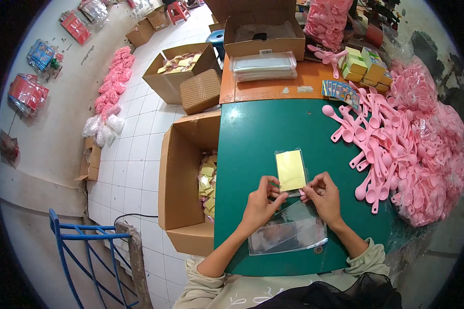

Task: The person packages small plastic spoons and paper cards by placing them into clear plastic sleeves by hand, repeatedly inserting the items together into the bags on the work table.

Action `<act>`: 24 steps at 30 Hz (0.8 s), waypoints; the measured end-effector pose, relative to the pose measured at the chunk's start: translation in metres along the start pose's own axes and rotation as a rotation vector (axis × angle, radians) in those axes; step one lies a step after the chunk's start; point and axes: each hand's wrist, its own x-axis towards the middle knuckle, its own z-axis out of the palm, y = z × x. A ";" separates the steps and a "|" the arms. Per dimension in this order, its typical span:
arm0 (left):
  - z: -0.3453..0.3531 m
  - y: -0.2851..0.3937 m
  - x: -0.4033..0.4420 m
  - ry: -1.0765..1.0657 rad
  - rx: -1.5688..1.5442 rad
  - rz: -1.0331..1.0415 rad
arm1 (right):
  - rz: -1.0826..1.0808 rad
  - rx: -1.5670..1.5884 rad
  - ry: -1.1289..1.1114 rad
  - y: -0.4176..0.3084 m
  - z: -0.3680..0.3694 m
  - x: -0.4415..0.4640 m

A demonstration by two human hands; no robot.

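A clear plastic bag (307, 167) with a yellow card (292, 172) inside lies on the green table top (252, 134). My left hand (264, 202) pinches the bag's lower left corner between thumb and fingers. At the lower right corner, my right hand (322, 198) has its fingertips closed on the bag's edge. A small pink bit shows at those fingertips; I cannot tell whether it is a spoon handle. Below both hands, several empty clear bags (286, 237) lie overlapping near the table's front edge.
Loose pink spoons (376, 149) and a bulging bag of spoons (430, 180) cover the table's right side. Stacked clear bags (263, 66), small yellow boxes (355, 66) and fanned cards (340, 92) sit behind. An open carton (178, 170) holding packed yellow-card bags stands at the left.
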 end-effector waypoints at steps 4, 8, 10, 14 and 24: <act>0.000 -0.006 0.000 -0.009 0.004 0.026 | 0.006 -0.029 -0.046 0.003 -0.002 0.001; -0.003 -0.002 0.000 -0.050 0.011 0.025 | 0.013 0.001 -0.022 -0.004 0.002 -0.001; -0.005 0.000 0.000 -0.079 0.020 0.037 | 0.005 0.007 -0.006 -0.005 0.004 -0.002; -0.009 -0.003 -0.001 -0.115 -0.037 0.023 | -0.011 -0.033 -0.041 0.002 0.001 -0.001; -0.139 0.001 -0.042 0.546 0.466 0.145 | -0.495 -1.195 0.400 -0.040 -0.109 0.051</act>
